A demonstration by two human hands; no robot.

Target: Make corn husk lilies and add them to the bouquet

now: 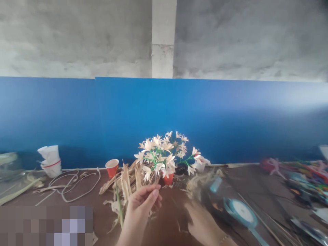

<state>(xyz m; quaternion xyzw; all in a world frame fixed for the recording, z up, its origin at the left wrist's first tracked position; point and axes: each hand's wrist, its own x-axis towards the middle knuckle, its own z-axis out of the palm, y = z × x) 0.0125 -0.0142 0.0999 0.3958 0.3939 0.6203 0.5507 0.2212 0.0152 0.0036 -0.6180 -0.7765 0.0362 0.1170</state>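
Note:
My left hand [147,201] is raised over the middle of the brown table, thumb and fingers pinched together; what they hold, if anything, is too small to name. Behind it stands a bunch of pale flowers [160,153] on green stems, by a red cup [168,178]. My right hand [200,218] is low over the table to the right, smeared by motion, its fingers not readable. Just beyond it is a bundle of tan fibres [198,184]. Dry husks [126,182] lie left of the flowers.
An orange-red paper cup [112,169], a white cable [68,188] and stacked white cups [51,165] are on the left. A roll of light blue ribbon [242,212] lies right of my right hand, near colourful odds and ends [307,181]. Behind rises a blue panel [128,112].

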